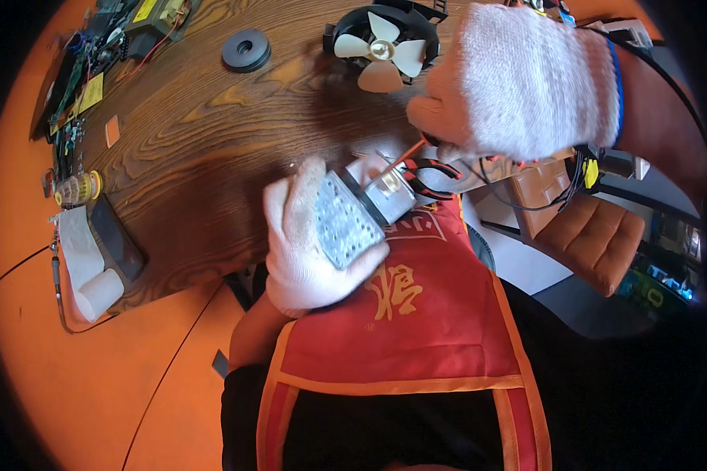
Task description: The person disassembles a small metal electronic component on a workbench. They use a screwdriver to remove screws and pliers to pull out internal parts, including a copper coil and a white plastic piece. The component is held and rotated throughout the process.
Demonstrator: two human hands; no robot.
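Observation:
My left hand, in a white knit glove, is closed around a boxy metal part with a perforated grey plate on one side. It is held above the table's front edge, in front of my red apron. My right hand, also gloved, is closed in a fist around a screwdriver; its handle is mostly hidden. The orange-looking shaft slants down to the open metal end of the part, and the tip's exact contact cannot be made out. Red-and-black pliers are just beside the metal part.
On the wooden table lie a fan with pale blades, a black ring and a dark phone-like slab. A paper roll and circuit boards line the left edge. A brown cushioned chair stands right.

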